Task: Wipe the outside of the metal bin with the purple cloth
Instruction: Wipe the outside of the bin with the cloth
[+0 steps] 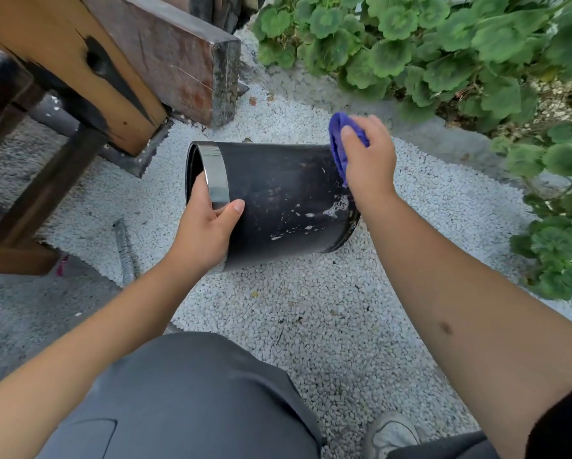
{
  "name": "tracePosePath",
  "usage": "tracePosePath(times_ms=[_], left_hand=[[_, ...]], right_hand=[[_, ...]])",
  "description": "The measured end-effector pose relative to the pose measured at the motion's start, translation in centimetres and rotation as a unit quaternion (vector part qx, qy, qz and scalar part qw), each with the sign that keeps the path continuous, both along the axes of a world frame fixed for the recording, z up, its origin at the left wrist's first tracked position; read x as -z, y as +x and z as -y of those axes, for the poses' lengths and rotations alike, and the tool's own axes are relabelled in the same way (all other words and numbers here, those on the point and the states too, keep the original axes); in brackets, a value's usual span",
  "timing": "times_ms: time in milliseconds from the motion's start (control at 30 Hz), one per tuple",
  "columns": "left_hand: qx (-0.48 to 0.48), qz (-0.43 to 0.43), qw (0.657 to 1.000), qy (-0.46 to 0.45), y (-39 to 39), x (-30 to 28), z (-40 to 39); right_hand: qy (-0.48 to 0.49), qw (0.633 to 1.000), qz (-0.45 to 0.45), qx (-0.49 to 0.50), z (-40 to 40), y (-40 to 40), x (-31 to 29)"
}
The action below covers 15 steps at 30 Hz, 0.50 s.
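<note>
A black metal bin (278,190) with a shiny silver rim band lies on its side over white gravel, mouth to the left. My left hand (208,226) grips the rim, thumb on the outer wall and fingers inside the mouth. My right hand (367,160) holds the bunched purple cloth (339,144) against the bin's base end on the right. White soap foam streaks the bin's lower right side.
A wooden bench (122,71) with dark legs stands at the upper left, close to the bin's mouth. Green leafy plants (443,48) behind a stone kerb fill the upper right. White gravel (311,313) covers the ground; my knee and shoe are at the bottom.
</note>
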<state>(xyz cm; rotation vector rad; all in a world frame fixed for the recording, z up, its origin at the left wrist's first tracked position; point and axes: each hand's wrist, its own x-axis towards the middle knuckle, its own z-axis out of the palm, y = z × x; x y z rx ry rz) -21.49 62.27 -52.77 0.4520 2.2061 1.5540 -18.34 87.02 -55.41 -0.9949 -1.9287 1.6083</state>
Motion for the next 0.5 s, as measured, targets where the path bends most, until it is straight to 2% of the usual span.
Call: tracePosePath(times_ms=[67, 133, 200, 267, 400, 467, 500], left_hand=[[0.001, -0.005, 1.0, -0.001, 0.0, 0.1, 0.0], [0.002, -0.009, 1.0, -0.001, -0.2, 0.2, -0.1], [0.004, -0.008, 1.0, 0.006, -0.3, 0.2, -0.3], [0.006, -0.005, 1.0, 0.014, -0.2, 0.2, -0.3], [-0.002, 0.002, 1.0, 0.028, -0.3, 0.4, -0.5], [-0.004, 0.01, 0.999, 0.036, -0.3, 0.5, -0.6], [-0.004, 0.013, 0.999, 0.039, -0.3, 0.4, -0.6]], right_hand=[[-0.198, 0.976, -0.089, -0.009, 0.0, -0.5, -1.8], [-0.397, 0.906, -0.137, -0.057, -0.1, -0.8, -3.3], [-0.449, 0.877, -0.117, -0.122, 0.5, -0.9, -4.4], [-0.402, 0.893, -0.107, -0.174, 1.5, -1.5, -4.9], [-0.237, 0.954, -0.07, -0.172, 4.3, -2.4, -5.4], [-0.073, 0.978, -0.013, -0.195, 5.8, -2.4, -5.2], [0.02, 0.979, 0.009, -0.204, 6.6, -2.2, -5.1]])
